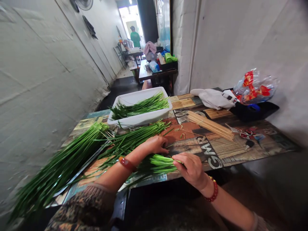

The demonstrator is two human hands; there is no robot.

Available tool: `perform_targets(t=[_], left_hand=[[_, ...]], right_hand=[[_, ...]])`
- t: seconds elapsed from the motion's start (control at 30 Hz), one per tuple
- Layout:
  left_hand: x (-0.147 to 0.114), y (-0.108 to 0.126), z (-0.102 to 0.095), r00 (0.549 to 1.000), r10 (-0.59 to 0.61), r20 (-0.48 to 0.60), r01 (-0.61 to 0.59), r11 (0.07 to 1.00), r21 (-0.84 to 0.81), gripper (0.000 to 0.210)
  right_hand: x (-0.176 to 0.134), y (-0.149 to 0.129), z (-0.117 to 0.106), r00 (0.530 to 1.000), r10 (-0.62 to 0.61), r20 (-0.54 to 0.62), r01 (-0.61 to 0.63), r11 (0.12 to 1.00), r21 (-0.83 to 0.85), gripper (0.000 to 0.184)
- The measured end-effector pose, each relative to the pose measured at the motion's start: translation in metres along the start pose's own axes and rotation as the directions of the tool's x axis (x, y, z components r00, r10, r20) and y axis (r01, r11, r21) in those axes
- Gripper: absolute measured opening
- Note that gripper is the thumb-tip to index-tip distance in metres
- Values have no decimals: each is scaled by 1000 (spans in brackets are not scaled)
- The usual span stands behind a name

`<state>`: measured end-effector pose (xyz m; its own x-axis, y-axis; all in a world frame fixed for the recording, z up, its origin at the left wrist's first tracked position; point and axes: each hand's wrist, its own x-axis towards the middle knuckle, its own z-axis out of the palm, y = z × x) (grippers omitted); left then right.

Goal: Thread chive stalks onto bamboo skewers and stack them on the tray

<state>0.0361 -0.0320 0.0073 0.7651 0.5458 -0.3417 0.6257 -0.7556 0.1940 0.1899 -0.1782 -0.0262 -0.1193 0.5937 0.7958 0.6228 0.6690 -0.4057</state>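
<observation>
My right hand pinches the pale cut ends of a small bunch of garlic chives lying at the table's near edge. Just left of it, my left hand hovers low over the table, its fingers curled downward; whatever they pinch, if anything, is hidden. Behind my left forearm, a looser pile of garlic chives spreads across the tabletop. A large bundle of long garlic chives lies at the left, and a long metal blade runs beside it.
A white plastic tub with chives stands at the back. Bamboo skewers, scissors, a pale cap and a clear plastic bag with red pieces lie to the right. A person in green stands far off by the doorway.
</observation>
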Motion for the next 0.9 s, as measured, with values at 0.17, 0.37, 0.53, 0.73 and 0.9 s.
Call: perform_targets(t=[0.17,0.37,0.53,0.73,0.9], left_hand=[[0,1,3,1000,-11,-17,11,1000,-8,5],[8,-24,3,962,-150,-227,45,911,-411,7],[0,-51,-25,883,-321,-342,-17,707,-707,3],[-18,-55,-79,649,-444,-618,-327,571,-753,10],[-22,-35,-124,500,-377,-780,-424,679,-600,8]], right_hand=[[-5,-3,-2,1000,-16,15,16,1000,15,13],[-13,-5,-5,999,17,30,-17,1000,16,16],[-5,6,-2,996,93,-14,-93,995,-17,12],[20,36,15,937,344,-67,-341,938,58,16],[42,71,37,866,494,79,-498,838,225,28]])
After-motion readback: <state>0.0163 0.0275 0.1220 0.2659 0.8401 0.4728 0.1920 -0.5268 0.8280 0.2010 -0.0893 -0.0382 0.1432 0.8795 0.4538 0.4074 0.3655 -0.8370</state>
